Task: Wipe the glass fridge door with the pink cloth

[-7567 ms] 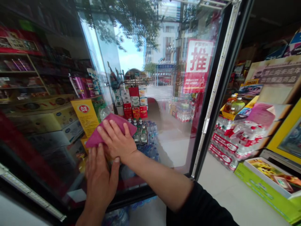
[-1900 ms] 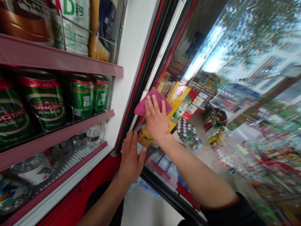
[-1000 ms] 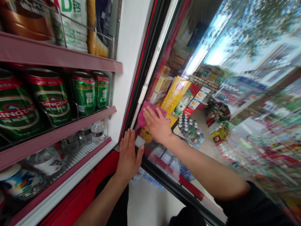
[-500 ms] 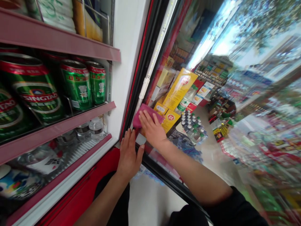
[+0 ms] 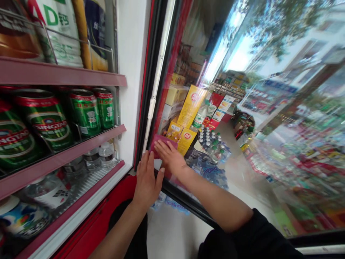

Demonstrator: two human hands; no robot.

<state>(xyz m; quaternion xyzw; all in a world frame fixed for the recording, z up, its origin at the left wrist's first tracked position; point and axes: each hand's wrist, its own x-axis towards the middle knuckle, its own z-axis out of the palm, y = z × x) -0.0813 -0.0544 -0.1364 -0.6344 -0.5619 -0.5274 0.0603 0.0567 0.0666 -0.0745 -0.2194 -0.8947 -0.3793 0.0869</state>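
A pink cloth lies against the lower inner corner of a glass door, beside the white strip along the door's edge. My right hand presses the cloth to the glass with its fingers laid over it, partly covering it. Just to the left, my left hand rests at the door's dark frame near the hinge side. Its fingers are stretched upward, the thumb stands apart, and it holds nothing.
On the left, a fridge shelf holds several green beer cans. Clear bottles lie below and larger packages stand above. Through the glass show yellow boxes, bottles and shop goods. Pale floor shows beneath the door.
The view has shifted, so the shelves sit lower and further left. The right hand and cloth have slid slightly right relative to the door's strip. The left hand stays near the frame.
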